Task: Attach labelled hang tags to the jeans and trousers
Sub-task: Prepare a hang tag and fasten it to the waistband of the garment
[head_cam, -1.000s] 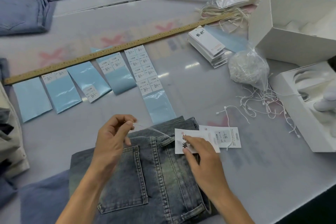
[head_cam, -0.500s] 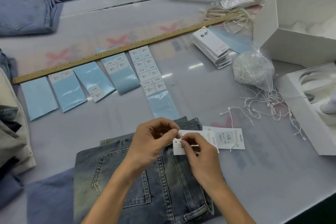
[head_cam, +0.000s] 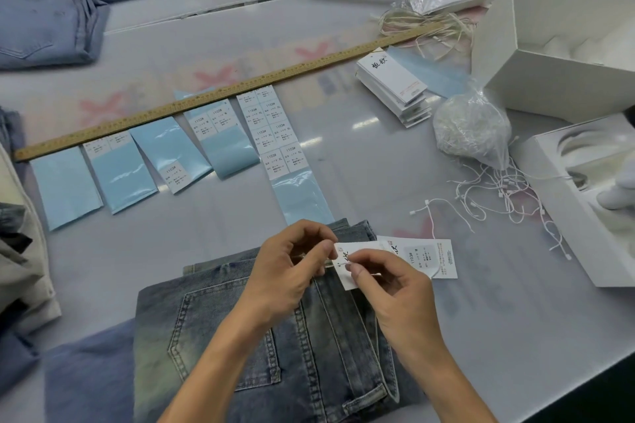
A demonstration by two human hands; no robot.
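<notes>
Two bare forearms enter from the bottom of the frame; the left hand [head_cam: 287, 271] and right hand [head_cam: 395, 288] wear no gloves, rings, watch or sleeves.

a pair of washed blue jeans [head_cam: 261, 336] lies folded flat on the table, back pocket up, waistband toward the far side. at the waistband two white hang tags sit side by side: the nearer tag [head_cam: 345, 264] has black brush lettering and a small hole near its left end, with a thin white string at that hole; the second tag [head_cam: 429, 257] lies flat on the table just right of it, partly overlapped by it, carrying a pale printed size sticker reading 1103#.
</notes>
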